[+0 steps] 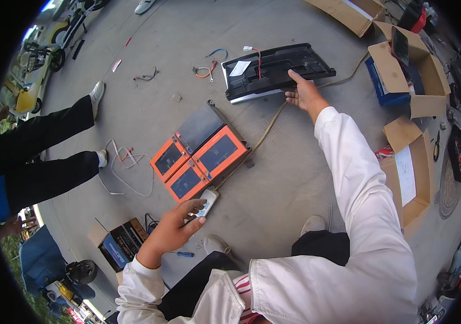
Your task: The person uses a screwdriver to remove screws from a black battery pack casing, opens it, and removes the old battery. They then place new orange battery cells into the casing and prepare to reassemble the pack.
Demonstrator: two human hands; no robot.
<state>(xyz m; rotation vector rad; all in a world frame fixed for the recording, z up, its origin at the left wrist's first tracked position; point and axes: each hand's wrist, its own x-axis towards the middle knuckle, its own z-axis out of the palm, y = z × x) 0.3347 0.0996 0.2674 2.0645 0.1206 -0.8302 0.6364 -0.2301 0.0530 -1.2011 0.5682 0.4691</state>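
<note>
My right hand grips the near edge of a black plastic cover, thumb on top and fingers underneath. A short red wire with a white connector and a white label show on the cover. My left hand has its thumb and fingers apart over a white power strip; whether it touches the strip I cannot tell. Just beyond lies a group of orange-and-black battery blocks on the ground. From the strip, a tan cord runs past the batteries toward the cover.
Loose wires and a white cable lie on the pavement. Open cardboard boxes stand at the right, another box at lower left. A blue-handled screwdriver lies by my foot. Another person's legs are at the left.
</note>
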